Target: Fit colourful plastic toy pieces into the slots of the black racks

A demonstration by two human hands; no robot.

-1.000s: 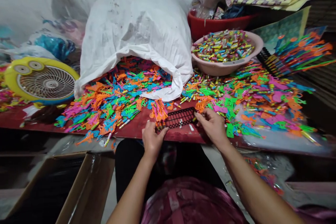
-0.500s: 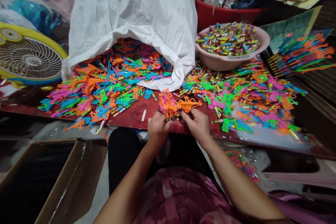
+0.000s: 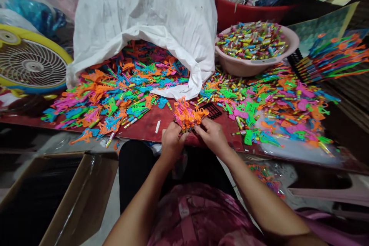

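Since half a second ago, the orange plastic toy piece (image 3: 198,114) is pressed into the upright orange-and-pink toy bundle (image 3: 186,115).
Left hand (image 3: 172,138) is clamped on it, right hand (image 3: 211,134) seemingly pinching; looser grip risks spilling pieces.

Bare red tabletop strip (image 3: 144,125) left of hands — only open lane. Toy-piece heaps (image 3: 115,92) flank both sides; white sack (image 3: 150,19) blocks rear centre, pink basin (image 3: 253,65) rear right, black rack (image 3: 212,109) just ahead. Cardboard box (image 3: 72,196) low left.

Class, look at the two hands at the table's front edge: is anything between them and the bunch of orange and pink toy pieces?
Nothing visible. The left hand and right hand both already touch the bunch of toy pieces, which sits over the black rack.
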